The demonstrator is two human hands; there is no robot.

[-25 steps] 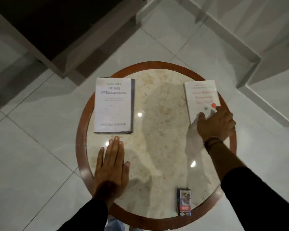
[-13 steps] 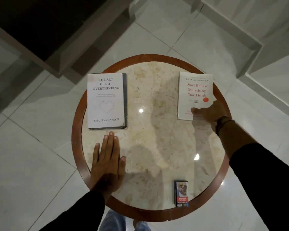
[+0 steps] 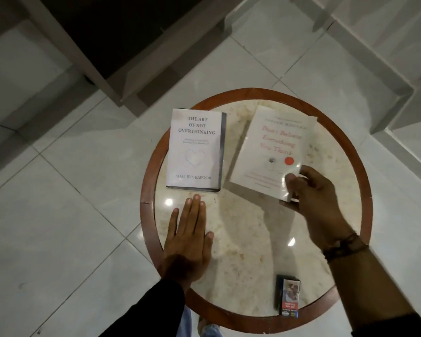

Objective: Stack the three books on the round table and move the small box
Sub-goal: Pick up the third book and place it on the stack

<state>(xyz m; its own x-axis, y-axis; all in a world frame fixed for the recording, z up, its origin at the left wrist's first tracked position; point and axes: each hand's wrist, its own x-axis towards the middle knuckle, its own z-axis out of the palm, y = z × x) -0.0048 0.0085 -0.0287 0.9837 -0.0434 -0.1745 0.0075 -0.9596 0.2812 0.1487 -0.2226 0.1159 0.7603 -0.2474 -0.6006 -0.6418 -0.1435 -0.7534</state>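
Observation:
On the round marble table (image 3: 241, 239) with a red-brown rim, a white book titled "The Art of Not Overthinking" (image 3: 195, 149) lies flat at the left; it looks thick, perhaps two books stacked. My right hand (image 3: 311, 198) grips the near right corner of a white book with red lettering (image 3: 270, 152), lifted and tilted above the table's middle right, blurred. My left hand (image 3: 187, 237) rests flat on the table, fingers together, just below the left book. A small dark box (image 3: 288, 296) lies near the table's front edge.
White tiled floor (image 3: 58, 215) surrounds the table. A dark cabinet or bench (image 3: 112, 32) stands beyond it at the upper left, and a pale ledge (image 3: 387, 93) runs along the upper right.
My right hand has lifted the red-lettered book off the table's right side and carried it left toward the other book. My left hand stays flat.

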